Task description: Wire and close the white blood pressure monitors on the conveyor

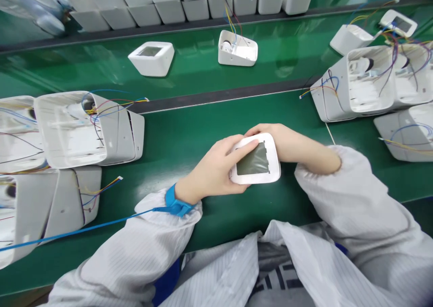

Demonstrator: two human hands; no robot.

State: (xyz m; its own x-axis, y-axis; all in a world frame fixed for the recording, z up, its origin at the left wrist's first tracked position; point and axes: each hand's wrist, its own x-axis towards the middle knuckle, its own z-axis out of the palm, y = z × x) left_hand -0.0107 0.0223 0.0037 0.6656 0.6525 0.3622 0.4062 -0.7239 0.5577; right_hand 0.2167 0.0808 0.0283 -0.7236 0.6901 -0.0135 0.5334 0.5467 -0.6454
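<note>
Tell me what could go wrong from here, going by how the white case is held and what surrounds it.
The left hand partly covers the screen of the white case, so it might smudge it. The blue cord from the wristband crosses in front of a box and could snag. A loose plug beside that box might catch the left sleeve.

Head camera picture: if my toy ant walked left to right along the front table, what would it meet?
Wired white shells → blue wristband → left hand → white unit with a screen → more wired white shells
</note>
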